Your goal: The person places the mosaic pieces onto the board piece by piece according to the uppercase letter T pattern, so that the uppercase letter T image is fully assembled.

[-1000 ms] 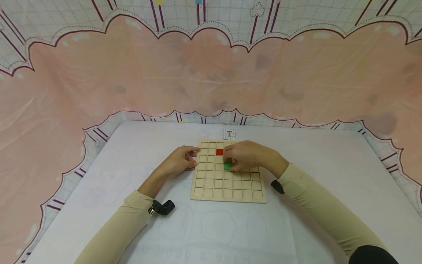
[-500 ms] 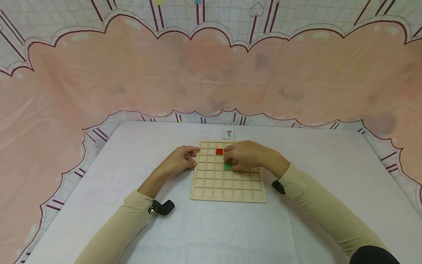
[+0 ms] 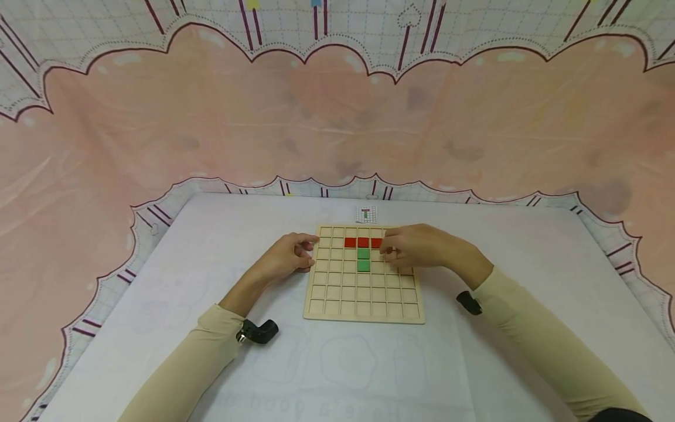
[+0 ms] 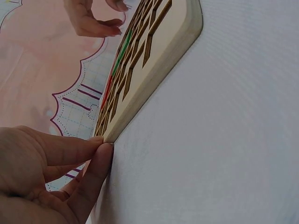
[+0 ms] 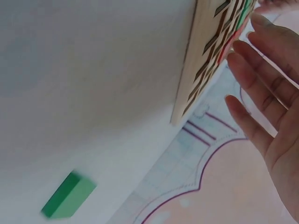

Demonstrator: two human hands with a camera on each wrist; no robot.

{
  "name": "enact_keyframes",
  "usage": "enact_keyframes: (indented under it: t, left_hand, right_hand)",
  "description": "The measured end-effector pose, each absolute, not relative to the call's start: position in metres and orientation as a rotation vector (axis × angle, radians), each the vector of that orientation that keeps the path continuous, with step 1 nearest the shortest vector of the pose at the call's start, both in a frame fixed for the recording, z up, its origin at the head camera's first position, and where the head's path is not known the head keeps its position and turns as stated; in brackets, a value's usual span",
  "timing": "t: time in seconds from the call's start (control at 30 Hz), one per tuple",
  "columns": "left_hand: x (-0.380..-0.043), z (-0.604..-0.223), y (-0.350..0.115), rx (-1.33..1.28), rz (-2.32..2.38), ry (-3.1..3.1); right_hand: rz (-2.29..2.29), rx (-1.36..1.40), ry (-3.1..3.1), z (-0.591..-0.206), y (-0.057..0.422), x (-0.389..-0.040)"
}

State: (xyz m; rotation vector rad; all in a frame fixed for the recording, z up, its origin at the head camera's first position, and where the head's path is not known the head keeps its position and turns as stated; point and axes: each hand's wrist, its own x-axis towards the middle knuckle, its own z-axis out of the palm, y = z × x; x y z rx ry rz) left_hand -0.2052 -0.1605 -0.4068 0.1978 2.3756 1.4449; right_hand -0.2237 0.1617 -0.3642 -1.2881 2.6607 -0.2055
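Observation:
A wooden grid board (image 3: 348,308) lies flat on the table. Three red blocks (image 3: 363,242) form a row in its upper part, and two green blocks (image 3: 363,259) run down from the middle one. My left hand (image 3: 283,256) touches the board's left side, index finger and thumb set apart along the edge; in the left wrist view their tips are at its rim. My right hand (image 3: 416,246) is over the board's right side, fingertips near the rightmost red block. Its fingers are loosely spread and hold nothing in the right wrist view (image 5: 275,88).
A small card (image 3: 366,214) with a printed grid pattern lies behind the board. One loose green block (image 5: 69,196) rests on the white table in the right wrist view. A patterned curtain (image 3: 337,129) hangs behind the table.
My right hand has moved right, uncovering the middle and right red blocks and the upper green one. The left hand keeps its place at the board's edge.

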Motion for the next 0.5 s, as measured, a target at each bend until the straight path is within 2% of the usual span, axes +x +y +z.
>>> enact_keyframes:
  t: [0.5]
  left_hand:
    - [-0.205,-0.408,-0.161,0.201,1.485,2.346]
  right_hand:
    - [-0.274,-1.098,2.705,-0.363,0.213,-0.214]
